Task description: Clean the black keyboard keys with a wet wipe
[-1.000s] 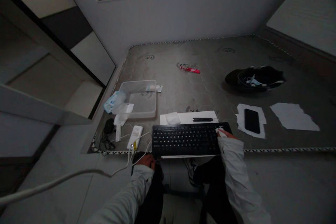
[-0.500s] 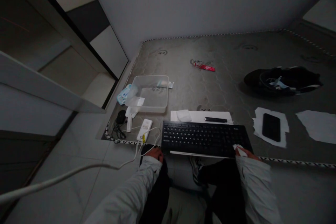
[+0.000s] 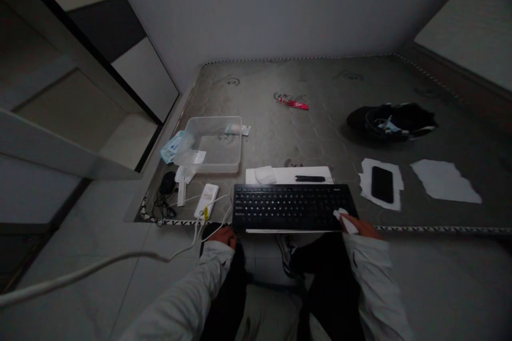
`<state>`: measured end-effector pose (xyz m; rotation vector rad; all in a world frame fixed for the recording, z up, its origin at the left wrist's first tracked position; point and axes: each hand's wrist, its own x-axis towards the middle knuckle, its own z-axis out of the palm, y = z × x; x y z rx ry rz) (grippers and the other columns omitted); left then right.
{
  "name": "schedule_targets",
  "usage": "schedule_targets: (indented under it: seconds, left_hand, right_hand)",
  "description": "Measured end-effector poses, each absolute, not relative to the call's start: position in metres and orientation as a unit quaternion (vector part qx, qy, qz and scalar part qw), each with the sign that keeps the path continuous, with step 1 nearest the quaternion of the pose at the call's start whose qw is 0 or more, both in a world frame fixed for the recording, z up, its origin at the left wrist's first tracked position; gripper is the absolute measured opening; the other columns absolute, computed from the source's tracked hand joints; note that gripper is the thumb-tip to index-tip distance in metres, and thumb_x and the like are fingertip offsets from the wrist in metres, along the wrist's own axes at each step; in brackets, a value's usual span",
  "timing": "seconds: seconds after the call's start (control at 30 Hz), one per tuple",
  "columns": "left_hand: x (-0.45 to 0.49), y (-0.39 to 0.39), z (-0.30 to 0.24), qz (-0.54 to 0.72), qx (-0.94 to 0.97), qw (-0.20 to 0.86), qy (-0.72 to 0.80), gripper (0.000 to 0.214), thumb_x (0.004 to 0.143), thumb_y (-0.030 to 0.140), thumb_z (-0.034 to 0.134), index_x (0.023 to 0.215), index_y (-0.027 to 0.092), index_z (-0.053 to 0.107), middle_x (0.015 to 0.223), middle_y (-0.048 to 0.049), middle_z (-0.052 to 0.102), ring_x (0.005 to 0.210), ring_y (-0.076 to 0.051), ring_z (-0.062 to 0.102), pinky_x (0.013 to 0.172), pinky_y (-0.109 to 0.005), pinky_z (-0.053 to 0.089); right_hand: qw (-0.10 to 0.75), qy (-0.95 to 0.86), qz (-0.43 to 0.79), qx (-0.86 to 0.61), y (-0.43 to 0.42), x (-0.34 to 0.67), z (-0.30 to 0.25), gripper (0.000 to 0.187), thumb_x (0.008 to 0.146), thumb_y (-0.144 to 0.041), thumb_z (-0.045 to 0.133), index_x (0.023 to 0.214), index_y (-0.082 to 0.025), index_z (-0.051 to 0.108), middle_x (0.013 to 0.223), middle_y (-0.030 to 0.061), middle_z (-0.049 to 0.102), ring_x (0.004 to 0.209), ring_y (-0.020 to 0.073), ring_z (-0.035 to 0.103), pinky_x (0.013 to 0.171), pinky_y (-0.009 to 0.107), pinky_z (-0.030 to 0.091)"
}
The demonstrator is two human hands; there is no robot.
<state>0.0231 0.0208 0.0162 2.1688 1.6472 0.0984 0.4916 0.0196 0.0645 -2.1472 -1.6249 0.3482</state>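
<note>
A black keyboard (image 3: 288,208) lies along the front edge of the grey padded surface, over a white board (image 3: 288,174). My right hand (image 3: 363,227) is closed on a crumpled white tissue (image 3: 347,222), which touches the keys at the keyboard's lower right end. By the lower left corner of the keyboard is my left hand (image 3: 224,235), low over my knee. Its fingers are curled; whether they grip anything is too dark to see. Behind the keyboard, a slim black object (image 3: 310,178) and a folded white piece (image 3: 265,175) rest on the board.
To the left stand a clear plastic box (image 3: 212,168), a white power strip (image 3: 207,201) with cables, and a black mouse (image 3: 167,182). A phone (image 3: 382,185) lies on white paper at right, near another sheet (image 3: 446,181). Farther back are a black shoe-like item (image 3: 394,121) and a red packet (image 3: 296,103).
The whole view has turned right, so everything appears farther left. My right hand with the tissue has shifted slightly up the keyboard's right end. My left hand stays by the corner.
</note>
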Motion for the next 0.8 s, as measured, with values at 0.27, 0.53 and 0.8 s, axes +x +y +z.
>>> schedule_targets:
  seconds: [0.27,0.53,0.8]
  left_hand:
    - [0.024,0.022,0.015,0.019,0.772,0.204,0.602,0.023,0.081,0.016,0.048,0.081,0.022,0.071,0.090,-0.0036,0.069,0.087,-0.019,0.062,0.075,-0.028,0.043]
    - [0.025,0.022,0.016,0.025,0.764,0.212,0.609,0.023,0.081,0.016,0.048,0.081,0.021,0.071,0.089,-0.0045,0.069,0.087,-0.020,0.062,0.076,-0.029,0.043]
    - [0.029,0.025,0.026,-0.028,0.748,0.243,0.616,0.023,0.082,0.016,0.049,0.085,0.021,0.071,0.096,-0.0037,0.069,0.093,-0.018,0.062,0.081,-0.027,0.043]
  right_hand:
    - [0.136,-0.724,-0.007,-0.677,0.083,0.466,0.064,0.033,0.079,-0.021,0.054,0.103,-0.028,0.076,0.088,0.0077,0.067,0.076,0.0209,0.059,0.064,0.029,0.042]
    - [0.135,-0.764,-0.032,-0.630,0.086,0.443,0.054,0.034,0.086,-0.017,0.049,0.102,-0.029,0.076,0.083,0.0062,0.066,0.074,0.0175,0.055,0.065,0.027,0.035]
    - [0.142,-0.779,-0.048,-0.609,0.087,0.421,0.056,0.033,0.086,-0.012,0.052,0.101,-0.028,0.076,0.083,0.0054,0.064,0.075,0.0165,0.053,0.068,0.029,0.029]
